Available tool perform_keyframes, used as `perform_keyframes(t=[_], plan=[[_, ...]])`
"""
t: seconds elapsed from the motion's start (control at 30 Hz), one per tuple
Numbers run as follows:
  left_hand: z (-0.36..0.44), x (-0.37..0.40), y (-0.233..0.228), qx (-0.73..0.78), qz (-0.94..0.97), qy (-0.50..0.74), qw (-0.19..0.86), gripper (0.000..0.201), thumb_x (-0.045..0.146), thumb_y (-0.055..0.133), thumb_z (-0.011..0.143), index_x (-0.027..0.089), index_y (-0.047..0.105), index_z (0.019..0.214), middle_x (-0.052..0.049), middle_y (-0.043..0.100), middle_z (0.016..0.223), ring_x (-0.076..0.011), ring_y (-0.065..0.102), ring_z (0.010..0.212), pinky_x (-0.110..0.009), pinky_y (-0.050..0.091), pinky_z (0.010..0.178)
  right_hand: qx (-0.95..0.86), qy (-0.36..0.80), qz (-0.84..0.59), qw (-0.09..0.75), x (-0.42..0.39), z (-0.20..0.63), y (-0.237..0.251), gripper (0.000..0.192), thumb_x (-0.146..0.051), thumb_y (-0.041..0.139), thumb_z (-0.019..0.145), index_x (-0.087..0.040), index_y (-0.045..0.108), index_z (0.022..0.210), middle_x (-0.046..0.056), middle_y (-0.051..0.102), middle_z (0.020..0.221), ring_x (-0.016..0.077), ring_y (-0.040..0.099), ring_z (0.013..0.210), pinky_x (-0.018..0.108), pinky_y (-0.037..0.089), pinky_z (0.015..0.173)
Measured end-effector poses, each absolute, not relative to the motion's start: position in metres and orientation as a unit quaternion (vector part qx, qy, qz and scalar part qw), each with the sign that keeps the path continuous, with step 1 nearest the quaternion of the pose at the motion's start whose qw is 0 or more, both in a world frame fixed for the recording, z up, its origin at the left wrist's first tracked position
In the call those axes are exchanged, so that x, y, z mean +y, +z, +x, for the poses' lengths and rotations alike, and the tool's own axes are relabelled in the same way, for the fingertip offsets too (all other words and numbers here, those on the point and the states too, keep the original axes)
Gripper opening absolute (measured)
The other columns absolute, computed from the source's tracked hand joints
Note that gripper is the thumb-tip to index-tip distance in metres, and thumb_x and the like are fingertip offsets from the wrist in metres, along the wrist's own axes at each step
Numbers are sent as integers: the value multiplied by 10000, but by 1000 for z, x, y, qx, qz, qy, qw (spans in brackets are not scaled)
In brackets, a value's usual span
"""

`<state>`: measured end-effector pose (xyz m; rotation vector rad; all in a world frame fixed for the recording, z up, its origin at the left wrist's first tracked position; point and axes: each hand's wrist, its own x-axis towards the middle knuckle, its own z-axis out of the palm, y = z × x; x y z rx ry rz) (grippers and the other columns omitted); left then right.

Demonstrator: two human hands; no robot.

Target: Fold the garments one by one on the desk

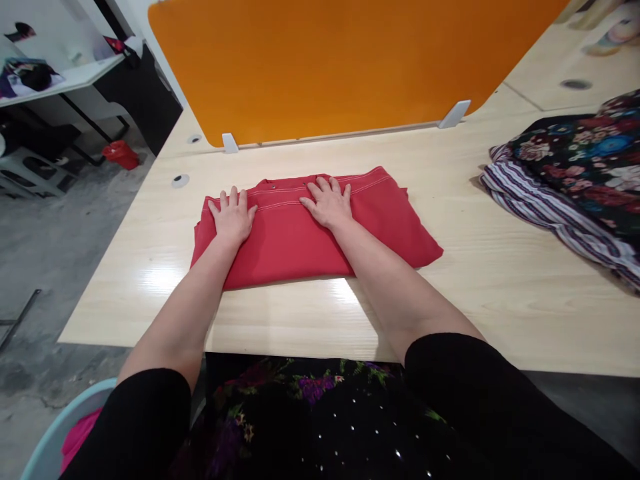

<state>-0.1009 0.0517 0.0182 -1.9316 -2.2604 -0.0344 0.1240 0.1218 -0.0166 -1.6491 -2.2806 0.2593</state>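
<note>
both hands lie spread and flat, the left hand (233, 217) and right hand (327, 202) pressing the folded red garment (310, 230) mid-table. its loose corner at four o'clock could slip unfolded if the palms lift unevenly.

At 3 o'clock the floral cloth (585, 157) and the striped cloth (550, 210) under it run off the right edge; at 7 o'clock a pale blue basket (55, 437) is cut by the bottom edge; the palms hide part of the red garment (300, 240)
</note>
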Motion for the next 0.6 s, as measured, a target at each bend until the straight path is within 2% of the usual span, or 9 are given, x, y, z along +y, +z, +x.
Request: perform_keyframes(t=[0.13, 0.3, 0.43, 0.5, 0.6], plan=[[-103, 21, 17, -773, -632, 14, 49, 649, 588, 191, 933, 268, 293, 1488, -64, 251, 1572, -393, 160, 1426, -698, 134, 1085, -791, 95, -581, 168, 121, 123, -15, 522, -469, 214, 983, -279, 433, 1418, 60, 322, 1539, 350, 199, 1416, 693, 112, 1085], [-128, -4, 3, -790, -611, -5, 57, 628, 568, 178, 940, 283, 292, 1488, -48, 246, 1575, -330, 177, 1437, -648, 180, 1105, -792, 102, -580, 163, 119, 124, -12, 508, -447, 263, 977, -266, 426, 1423, 57, 315, 1543, 341, 192, 1420, 676, 113, 1097], [-131, -5, 0, -787, -613, -23, 60, 627, 563, 186, 939, 277, 301, 1486, -45, 256, 1572, -330, 174, 1438, -649, 185, 1103, -793, 116, -574, 167, 118, 123, -11, 533, -470, 331, 954, -244, 418, 1429, 59, 304, 1548, 335, 176, 1426, 651, 104, 1112], [-129, -4, 1, -788, -613, -27, 57, 626, 562, 188, 939, 279, 302, 1485, -43, 254, 1572, -329, 170, 1440, -648, 185, 1104, -796, 136, -557, 192, 117, 128, -9, 544, -465, 391, 929, -227, 437, 1416, 69, 328, 1536, 319, 215, 1418, 615, 139, 1124], [-129, -4, 2, -792, -608, -26, 41, 630, 565, 182, 936, 283, 298, 1487, -39, 242, 1577, -324, 160, 1444, -642, 173, 1110, -780, 144, -544, 273, 112, 157, -2, 505, -394, 434, 903, -184, 501, 1357, 107, 449, 1454, 265, 370, 1345, 490, 276, 1114]])
